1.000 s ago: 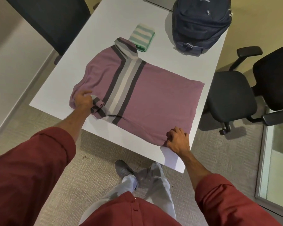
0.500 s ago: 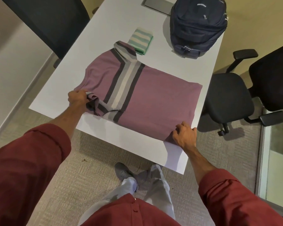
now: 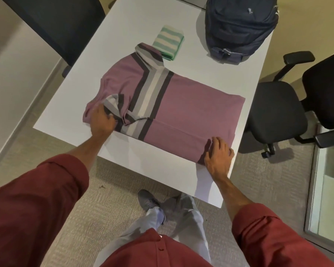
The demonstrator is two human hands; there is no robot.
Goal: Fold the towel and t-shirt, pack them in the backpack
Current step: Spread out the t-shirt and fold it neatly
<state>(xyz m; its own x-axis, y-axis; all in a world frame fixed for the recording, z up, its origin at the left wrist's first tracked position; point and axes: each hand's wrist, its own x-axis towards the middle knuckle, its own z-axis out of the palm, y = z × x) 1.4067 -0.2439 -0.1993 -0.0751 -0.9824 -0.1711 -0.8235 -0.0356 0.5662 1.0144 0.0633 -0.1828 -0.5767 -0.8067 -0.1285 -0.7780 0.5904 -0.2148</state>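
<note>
Mauve t-shirt is lying half-folded; left hand is pinching the sleeve at nine o'clock, right hand is pressing flat, so smoothing should help.

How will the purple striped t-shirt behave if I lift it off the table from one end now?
The t-shirt is probably floppy: its sleeve bunches in soft wrinkles by the left hand. Its fresh fold would likely fall open, since only the right hand presses that edge. It looks thin and light, lying flat on the table.
</note>
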